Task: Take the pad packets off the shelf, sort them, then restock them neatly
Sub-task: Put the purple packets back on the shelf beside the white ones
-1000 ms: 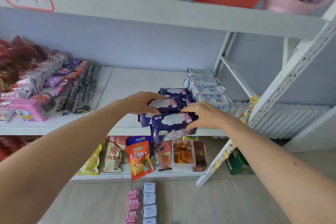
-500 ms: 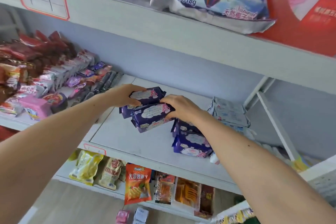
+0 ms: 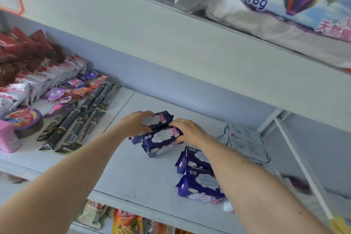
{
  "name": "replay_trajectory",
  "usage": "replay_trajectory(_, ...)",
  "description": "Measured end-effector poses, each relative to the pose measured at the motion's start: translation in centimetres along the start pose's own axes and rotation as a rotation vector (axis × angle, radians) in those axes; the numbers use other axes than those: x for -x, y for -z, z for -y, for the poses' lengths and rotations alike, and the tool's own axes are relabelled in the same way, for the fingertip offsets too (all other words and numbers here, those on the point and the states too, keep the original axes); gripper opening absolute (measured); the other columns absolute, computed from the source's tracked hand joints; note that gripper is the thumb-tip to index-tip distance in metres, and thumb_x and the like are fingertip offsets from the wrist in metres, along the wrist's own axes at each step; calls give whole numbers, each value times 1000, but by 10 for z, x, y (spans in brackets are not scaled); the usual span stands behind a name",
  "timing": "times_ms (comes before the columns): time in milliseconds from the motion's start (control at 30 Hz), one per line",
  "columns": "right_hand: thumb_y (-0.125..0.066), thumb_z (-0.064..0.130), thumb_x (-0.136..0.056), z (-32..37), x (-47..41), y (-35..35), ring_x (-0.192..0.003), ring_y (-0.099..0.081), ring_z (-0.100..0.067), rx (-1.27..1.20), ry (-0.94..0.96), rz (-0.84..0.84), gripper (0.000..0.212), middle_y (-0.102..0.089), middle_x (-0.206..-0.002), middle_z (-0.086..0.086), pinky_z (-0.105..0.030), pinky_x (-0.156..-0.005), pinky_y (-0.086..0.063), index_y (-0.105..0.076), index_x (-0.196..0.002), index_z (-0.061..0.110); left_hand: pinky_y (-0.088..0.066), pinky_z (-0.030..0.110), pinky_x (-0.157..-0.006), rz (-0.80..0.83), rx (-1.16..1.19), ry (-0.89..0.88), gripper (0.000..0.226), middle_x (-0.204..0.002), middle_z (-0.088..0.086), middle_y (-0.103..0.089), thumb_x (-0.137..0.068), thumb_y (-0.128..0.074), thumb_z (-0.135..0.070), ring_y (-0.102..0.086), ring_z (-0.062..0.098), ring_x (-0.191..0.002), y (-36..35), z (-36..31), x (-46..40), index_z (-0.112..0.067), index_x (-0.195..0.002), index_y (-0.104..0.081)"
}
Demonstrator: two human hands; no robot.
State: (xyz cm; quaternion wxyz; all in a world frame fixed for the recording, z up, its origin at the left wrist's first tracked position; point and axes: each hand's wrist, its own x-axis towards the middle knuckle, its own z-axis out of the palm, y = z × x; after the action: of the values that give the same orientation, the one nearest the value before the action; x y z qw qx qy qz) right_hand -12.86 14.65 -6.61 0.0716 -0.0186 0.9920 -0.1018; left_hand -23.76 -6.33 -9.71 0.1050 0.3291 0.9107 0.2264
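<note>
Purple packets now deeper in on the white shelf [image 3: 121, 175], carried leftward from the front-edge pile of a second ago and set down side by side on the board. Left hand [image 3: 135, 122] curled over the rear packet [image 3: 158, 119], right hand [image 3: 187, 131] clamped with thumb and fingers on the end of the front packet [image 3: 162, 140]. Two more purple packets [image 3: 199, 175] stacked just right of those, under the right forearm; pale blue-white packets [image 3: 245, 142] piled beyond, near the upright. Probably restocking by colour, a fresh purple row begun. Little legible writing: "518g" and some Chinese characters on the big bag [image 3: 275, 11] overhead, beside a hot-air balloon picture; packet fronts too blurred to read. Dark wrapped sticks [image 3: 79, 119] and snack wrappers at left.
</note>
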Motion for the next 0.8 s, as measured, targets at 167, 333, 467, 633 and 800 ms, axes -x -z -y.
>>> replay_trajectory(167, -83, 15, -70, -22, -10, -11, -115, -50, -20, -106, -76, 7, 71, -50, -124, -2, -29, -96, -40, -51, -134, 17, -50, 40, -83, -32, 88, 49, 44, -119, -1, -37, -85, -62, -39, -55, 21, -92, -24, 6, -11, -40, -125, -45)
replay_trajectory(333, -85, 19, -62, -32, -7, -15, -120, -48, -19, -213, -148, 89, 86, -51, -132, 0, -29, -100, -39, -43, -137, 24, -38, 41, -102, -56, 214, -1, 33, -122, 5, -42, -93, -51, -36, -45, 28, -114, -37, 9, -13, -37, -126, -56)
replay_trajectory(467, -85, 24, -62, -30, -7, -10, -129, -39, -17, -300, -195, 106, 91, -41, -142, 2, -33, -108, -34, -39, -140, 27, -24, 41, -110, -81, 284, 31, 44, -139, 11, -35, -98, -44, -35, -29, 34, -129, -38, -1, -6, -37, -141, -38)
replay_trajectory(633, -45, 58, -91, -15, -23, -19, -147, -3, -20, -348, -265, 122, 66, 1, -160, 14, -46, -118, -10, -17, -148, 42, -16, 47, -118, -173, 666, 240, 78, -158, 5, 1, -93, -42, -50, -6, 25, -145, -53, -15, 13, -23, -150, 3)
replay_trajectory(800, -27, 57, -97, -3, -34, -31, -148, 1, -22, -290, -280, 179, 57, 12, -159, 11, -44, -119, -5, -10, -150, 44, -36, 51, -107, -218, 943, 374, 84, -142, 13, -27, -68, -43, -70, -32, 29, -134, -75, -21, 11, -18, -129, -18)
